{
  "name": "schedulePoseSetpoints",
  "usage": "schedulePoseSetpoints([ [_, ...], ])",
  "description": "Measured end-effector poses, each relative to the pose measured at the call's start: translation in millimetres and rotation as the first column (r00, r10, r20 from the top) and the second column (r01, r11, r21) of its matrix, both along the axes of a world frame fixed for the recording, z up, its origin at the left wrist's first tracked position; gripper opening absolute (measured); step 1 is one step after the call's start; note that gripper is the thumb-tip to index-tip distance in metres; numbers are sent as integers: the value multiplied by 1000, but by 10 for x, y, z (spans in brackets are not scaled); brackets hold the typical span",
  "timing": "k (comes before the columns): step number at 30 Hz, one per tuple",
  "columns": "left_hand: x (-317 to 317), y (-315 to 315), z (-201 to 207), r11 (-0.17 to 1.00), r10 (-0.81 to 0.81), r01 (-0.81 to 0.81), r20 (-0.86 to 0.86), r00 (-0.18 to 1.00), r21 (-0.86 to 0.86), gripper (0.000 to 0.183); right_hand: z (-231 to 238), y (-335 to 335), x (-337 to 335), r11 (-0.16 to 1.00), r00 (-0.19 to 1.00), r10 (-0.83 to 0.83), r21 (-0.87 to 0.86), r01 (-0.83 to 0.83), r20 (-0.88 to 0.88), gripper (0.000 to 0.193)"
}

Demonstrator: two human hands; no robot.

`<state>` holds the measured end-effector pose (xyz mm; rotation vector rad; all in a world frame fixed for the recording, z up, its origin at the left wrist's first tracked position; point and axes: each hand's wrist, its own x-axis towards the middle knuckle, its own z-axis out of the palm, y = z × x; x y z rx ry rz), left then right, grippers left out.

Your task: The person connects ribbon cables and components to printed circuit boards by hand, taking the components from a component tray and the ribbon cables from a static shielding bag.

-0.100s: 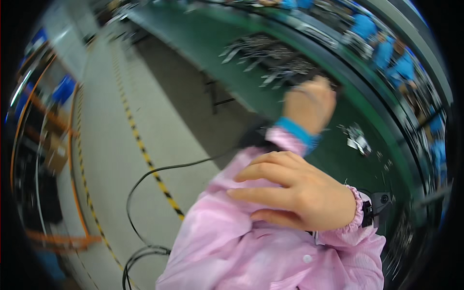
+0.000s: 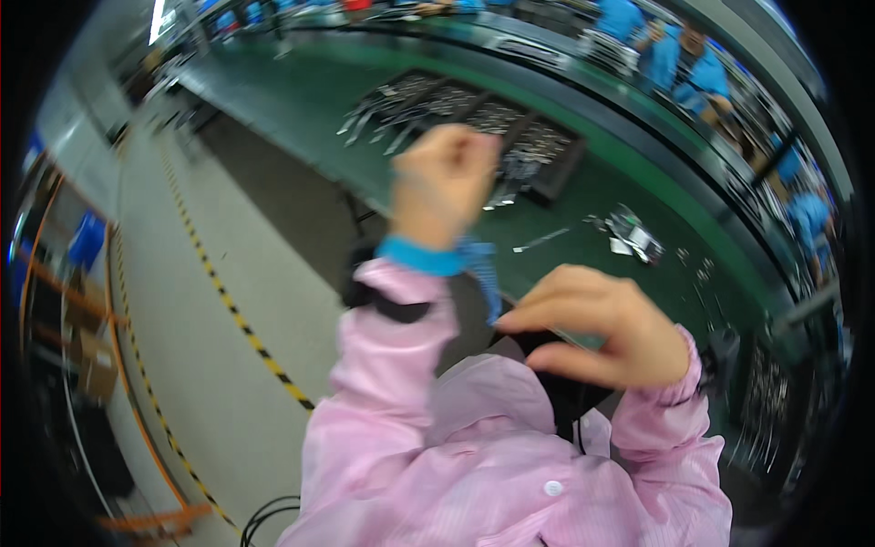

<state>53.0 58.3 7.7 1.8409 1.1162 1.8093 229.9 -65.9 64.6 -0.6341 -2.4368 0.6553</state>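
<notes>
My left hand [image 2: 445, 187], slightly blurred, is held above the near edge of the green table [image 2: 547, 264]. Its fingers are curled closed, and whatever they hold is hidden. A blue band [image 2: 419, 256] circles that wrist. Just beyond the hand lies a dark tray [image 2: 570, 159] with compartments full of small metal parts, thin silvery strips [image 2: 512, 187] sticking out over its near side. My right hand [image 2: 602, 324] is in front of my body at the table's near edge, fingers bent and thumb apart, with nothing seen in it. A single thin strip [image 2: 541, 241] lies between the hands and the tray.
Right of the tray is a small pile of silvery and white pieces [image 2: 631, 237]. More thin metal parts [image 2: 764, 401] lie at the far right. Across the line, people in blue [image 2: 688, 68] sit. A shelf with cartons [image 2: 93, 360] stands left, past floor tape [image 2: 232, 310].
My left hand has drawn back leftward from the tray, uncovering its right end. My right hand has shifted slightly right and up, no longer overlapping the left sleeve. The whole view has also turned.
</notes>
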Motion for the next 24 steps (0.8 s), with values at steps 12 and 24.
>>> schedulePoseSetpoints([
  [12, 1236, 56, -274, 862, -507, 473, -346, 790, -183, 7, -984, -166, 2121, 436, 441, -897, -102, 894, 29, 12],
  [24, 2527, 517, -833, 679, -600, 694, -725, 338, -238, 34, -1226, -162, 2932, 69, 59, -990, -78, 995, -127, 7],
])
